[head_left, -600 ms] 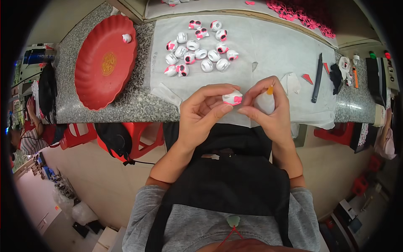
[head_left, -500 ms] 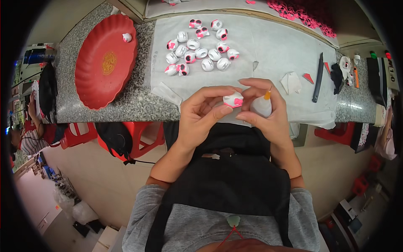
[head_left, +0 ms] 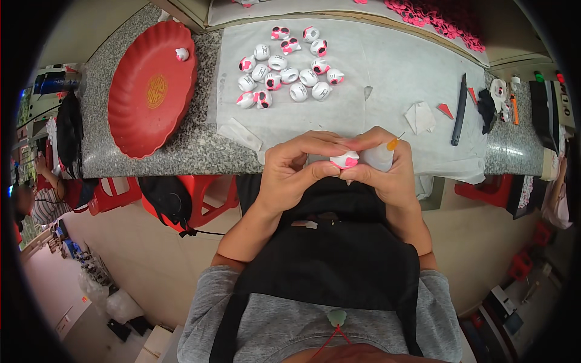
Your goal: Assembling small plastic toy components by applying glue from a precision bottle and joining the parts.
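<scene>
My left hand (head_left: 289,172) pinches a small white cat-head figure (head_left: 344,160) with a pink bow, in front of my body at the table's near edge. My right hand (head_left: 392,180) is wrapped round a translucent squeeze bottle (head_left: 378,158) with an orange needle tip (head_left: 393,144) pointing up and to the right. Thumb and forefinger of that same hand also reach the figure, so both hands touch it. Beyond them, several similar white cat heads (head_left: 289,75) with pink and dark parts lie on white paper (head_left: 339,115). The figure's underside is hidden by my fingers.
A red scalloped dish (head_left: 134,115) with one cat head (head_left: 182,54) in it stands at left. On the right lie a dark cutter knife (head_left: 460,112), a crumpled white paper (head_left: 420,118) and a red scrap (head_left: 445,111). Pink pieces (head_left: 436,21) are heaped on the back ledge.
My hands have come together; the right thumb and forefinger now meet the figure. The bottle has tilted, its needle swinging to the right. The figure has shifted slightly right and nearer me.
</scene>
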### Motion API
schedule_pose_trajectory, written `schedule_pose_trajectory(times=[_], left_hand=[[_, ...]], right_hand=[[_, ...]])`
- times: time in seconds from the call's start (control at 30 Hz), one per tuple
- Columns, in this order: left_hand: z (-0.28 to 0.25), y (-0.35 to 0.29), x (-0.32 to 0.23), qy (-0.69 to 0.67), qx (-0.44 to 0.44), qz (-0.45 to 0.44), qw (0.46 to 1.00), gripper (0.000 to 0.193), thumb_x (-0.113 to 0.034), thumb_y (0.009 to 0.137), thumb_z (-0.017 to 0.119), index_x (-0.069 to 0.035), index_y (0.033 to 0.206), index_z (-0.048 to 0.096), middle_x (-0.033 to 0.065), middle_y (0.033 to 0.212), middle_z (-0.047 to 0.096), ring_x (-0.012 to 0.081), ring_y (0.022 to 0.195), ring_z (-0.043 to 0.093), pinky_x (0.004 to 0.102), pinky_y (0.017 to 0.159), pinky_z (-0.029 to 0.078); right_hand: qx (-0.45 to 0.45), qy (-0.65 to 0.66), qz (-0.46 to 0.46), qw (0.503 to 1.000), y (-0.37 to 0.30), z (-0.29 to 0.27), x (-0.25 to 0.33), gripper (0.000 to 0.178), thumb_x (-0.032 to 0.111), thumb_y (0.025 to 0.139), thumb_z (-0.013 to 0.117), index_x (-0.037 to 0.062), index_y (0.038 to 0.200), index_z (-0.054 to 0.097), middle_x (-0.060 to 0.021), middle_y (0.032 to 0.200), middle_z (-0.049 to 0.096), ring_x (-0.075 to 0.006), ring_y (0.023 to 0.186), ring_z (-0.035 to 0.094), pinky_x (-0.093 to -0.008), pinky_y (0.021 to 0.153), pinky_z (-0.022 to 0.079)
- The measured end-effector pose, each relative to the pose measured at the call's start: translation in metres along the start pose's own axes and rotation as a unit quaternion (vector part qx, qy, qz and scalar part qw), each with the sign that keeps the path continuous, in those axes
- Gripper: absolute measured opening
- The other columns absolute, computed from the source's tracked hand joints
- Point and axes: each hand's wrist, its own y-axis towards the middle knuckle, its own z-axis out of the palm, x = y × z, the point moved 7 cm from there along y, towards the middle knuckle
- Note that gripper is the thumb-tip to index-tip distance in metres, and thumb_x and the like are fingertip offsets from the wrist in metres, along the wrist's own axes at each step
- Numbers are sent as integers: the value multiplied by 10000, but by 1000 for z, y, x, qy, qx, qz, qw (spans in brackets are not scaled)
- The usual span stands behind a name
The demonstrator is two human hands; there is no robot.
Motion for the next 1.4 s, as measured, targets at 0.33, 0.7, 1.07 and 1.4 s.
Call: schedule_pose_trajectory(times=[0.33, 0.7, 1.07, 1.4], left_hand=[[2, -2, -3, 101, -54, 21, 993, 180, 25, 711, 525, 26, 891, 532, 121, 902, 546, 185, 864, 504, 272, 747, 390], [-6, 4, -6, 80, -50, 52, 994, 199, 11, 713, 531, 6, 911, 518, 115, 901, 530, 173, 823, 507, 269, 729, 393], [2, 6, -23, 110, -35, 35, 993, 145, -74, 729, 509, -19, 858, 548, 49, 831, 505, 173, 777, 482, 275, 683, 389], [-47, 79, -30, 632, 8, 167, 756, 99, -152, 608, 579, -67, 657, 567, 118, 813, 462, 264, 814, 414, 311, 700, 352]], right_hand=[[-21, -9, -7, 1000, -1, -4, -1, 265, -11, 652, 598, -72, 890, 500, -132, 773, 547, -143, 588, 534, -228, 490, 435], [-5, -15, 2, 1000, 8, -1, -2, 235, -37, 643, 575, -57, 863, 495, -133, 736, 542, -152, 561, 537, -238, 495, 439], [-90, -35, -23, 995, 4, -6, -11, 297, -23, 687, 504, -47, 972, 425, -74, 681, 475, -113, 543, 433, -209, 506, 359], [-115, -107, -49, 986, 8, -28, 3, 355, -24, 710, 478, -53, 1056, 402, -66, 676, 478, -85, 511, 380, -189, 490, 340]])
